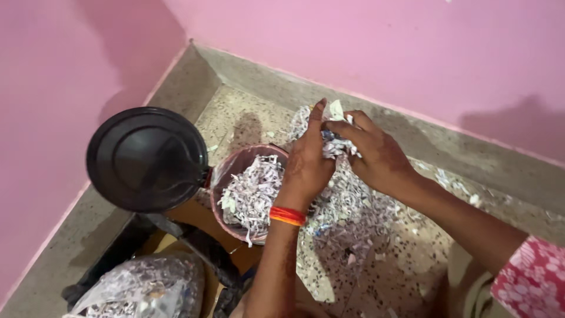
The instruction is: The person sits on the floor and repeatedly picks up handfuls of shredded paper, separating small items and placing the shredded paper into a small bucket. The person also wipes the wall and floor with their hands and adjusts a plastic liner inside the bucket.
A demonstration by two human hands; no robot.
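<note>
From my remote seat I see both hands closed on one crinkly wad of shredded paper (336,141), thin white and bluish strips, held just above the heap of shreds (347,206) on the speckled stone floor (388,277). My left hand (307,162), orange bangles (288,215) at its wrist, pinches the wad from the left, fingers curled; my right hand (376,156) grips it from the right. Just beside them stands a small round pink bin (220,206), plastic-lined and full of shreds, its glossy black lid (147,159) swung open. A clear bag of shreds (141,291) lies nearer me.
</note>
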